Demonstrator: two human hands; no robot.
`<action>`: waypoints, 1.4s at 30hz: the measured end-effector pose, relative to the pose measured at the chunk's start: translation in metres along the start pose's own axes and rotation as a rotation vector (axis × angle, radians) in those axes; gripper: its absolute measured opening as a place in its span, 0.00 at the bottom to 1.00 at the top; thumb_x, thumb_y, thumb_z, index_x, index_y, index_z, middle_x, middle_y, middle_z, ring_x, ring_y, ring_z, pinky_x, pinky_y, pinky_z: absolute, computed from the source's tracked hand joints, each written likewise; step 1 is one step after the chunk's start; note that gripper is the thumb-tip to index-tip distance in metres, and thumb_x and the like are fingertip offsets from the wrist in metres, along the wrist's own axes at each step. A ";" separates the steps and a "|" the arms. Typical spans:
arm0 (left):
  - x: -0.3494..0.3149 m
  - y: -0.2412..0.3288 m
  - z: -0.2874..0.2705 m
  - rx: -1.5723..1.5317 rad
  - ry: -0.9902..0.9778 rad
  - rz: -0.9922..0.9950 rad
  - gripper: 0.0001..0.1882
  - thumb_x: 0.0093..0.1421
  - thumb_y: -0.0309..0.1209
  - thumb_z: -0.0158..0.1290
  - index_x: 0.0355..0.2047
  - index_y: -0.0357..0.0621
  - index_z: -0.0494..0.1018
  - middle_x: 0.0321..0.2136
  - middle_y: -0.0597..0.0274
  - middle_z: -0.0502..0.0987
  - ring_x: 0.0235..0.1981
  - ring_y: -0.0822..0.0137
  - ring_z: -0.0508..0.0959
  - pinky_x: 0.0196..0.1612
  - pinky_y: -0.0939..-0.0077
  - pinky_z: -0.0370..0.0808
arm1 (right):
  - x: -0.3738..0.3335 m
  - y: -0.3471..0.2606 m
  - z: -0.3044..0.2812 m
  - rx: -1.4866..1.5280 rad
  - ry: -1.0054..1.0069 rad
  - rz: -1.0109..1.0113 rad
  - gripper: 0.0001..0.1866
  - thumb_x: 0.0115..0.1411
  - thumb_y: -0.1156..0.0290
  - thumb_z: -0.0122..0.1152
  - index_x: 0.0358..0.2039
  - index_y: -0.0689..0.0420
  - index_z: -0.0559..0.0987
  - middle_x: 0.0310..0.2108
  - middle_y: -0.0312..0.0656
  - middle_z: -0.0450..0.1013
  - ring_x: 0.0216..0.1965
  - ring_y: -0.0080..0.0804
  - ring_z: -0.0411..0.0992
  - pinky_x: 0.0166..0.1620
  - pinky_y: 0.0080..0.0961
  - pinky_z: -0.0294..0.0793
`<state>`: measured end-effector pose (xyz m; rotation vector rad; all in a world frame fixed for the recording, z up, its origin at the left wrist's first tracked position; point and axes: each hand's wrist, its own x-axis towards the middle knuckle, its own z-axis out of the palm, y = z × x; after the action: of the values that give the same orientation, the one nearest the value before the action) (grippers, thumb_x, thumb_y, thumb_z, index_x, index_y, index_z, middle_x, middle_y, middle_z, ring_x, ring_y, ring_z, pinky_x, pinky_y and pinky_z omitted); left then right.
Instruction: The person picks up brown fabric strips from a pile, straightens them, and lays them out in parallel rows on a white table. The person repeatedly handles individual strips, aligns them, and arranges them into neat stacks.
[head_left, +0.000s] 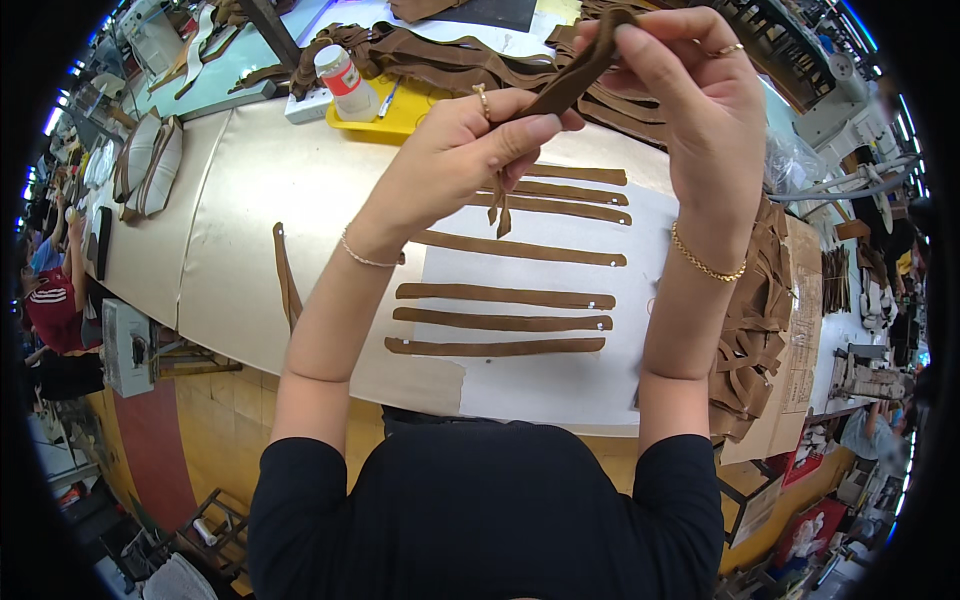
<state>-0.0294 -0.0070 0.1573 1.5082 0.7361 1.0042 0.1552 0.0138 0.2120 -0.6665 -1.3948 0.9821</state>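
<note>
Raised over the far part of the table, a bundle of brown fabric strips (578, 78) stretches between my two hands. My left hand (465, 140) pinches its lower end, thumb on top, and narrow tails hang below the fingers. At the upper end, my right hand (690, 75) grips the strips between thumb and fingers. Beneath, several separate brown strips (500, 321) lie in roughly parallel rows on a white sheet (545, 380), some with small white marks near their ends. One more loose strip (284, 270) rests left of my left forearm.
A yellow tray (400, 108) with a white bottle (347, 85) stands at the far side, beside heaped brown strips (440, 55). More strips pile up (750, 320) on cardboard at the right. Stacked cut pieces (150, 165) sit at the far left. Other people work beyond the table's left end.
</note>
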 end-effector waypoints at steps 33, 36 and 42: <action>-0.001 -0.108 0.035 -0.663 -0.432 -0.164 0.05 0.61 0.31 0.55 0.33 0.45 0.72 0.48 0.48 0.76 0.50 0.58 0.77 0.54 0.64 0.71 | 0.051 -0.090 -0.086 -0.363 -0.182 -0.273 0.16 0.65 0.75 0.54 0.52 0.65 0.73 0.46 0.54 0.76 0.44 0.41 0.79 0.47 0.28 0.80; 0.007 -0.111 0.039 -0.536 -0.361 -0.060 0.03 0.61 0.28 0.55 0.32 0.45 0.72 0.47 0.52 0.76 0.50 0.59 0.76 0.57 0.62 0.70 | 0.053 -0.103 -0.087 -0.372 -0.156 -0.327 0.16 0.65 0.75 0.54 0.52 0.65 0.73 0.46 0.54 0.76 0.44 0.41 0.79 0.48 0.28 0.80; 0.000 -0.104 0.037 -0.514 -0.154 0.021 0.03 0.63 0.28 0.55 0.33 0.45 0.73 0.38 0.53 0.80 0.47 0.61 0.79 0.43 0.72 0.75 | 0.055 -0.114 -0.095 -0.381 -0.109 -0.361 0.16 0.65 0.75 0.54 0.52 0.65 0.73 0.46 0.53 0.76 0.45 0.41 0.78 0.48 0.28 0.80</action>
<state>0.0118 -0.0052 0.0544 1.1281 0.3181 0.9873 0.2631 0.0227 0.3276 -0.6142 -1.7473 0.4761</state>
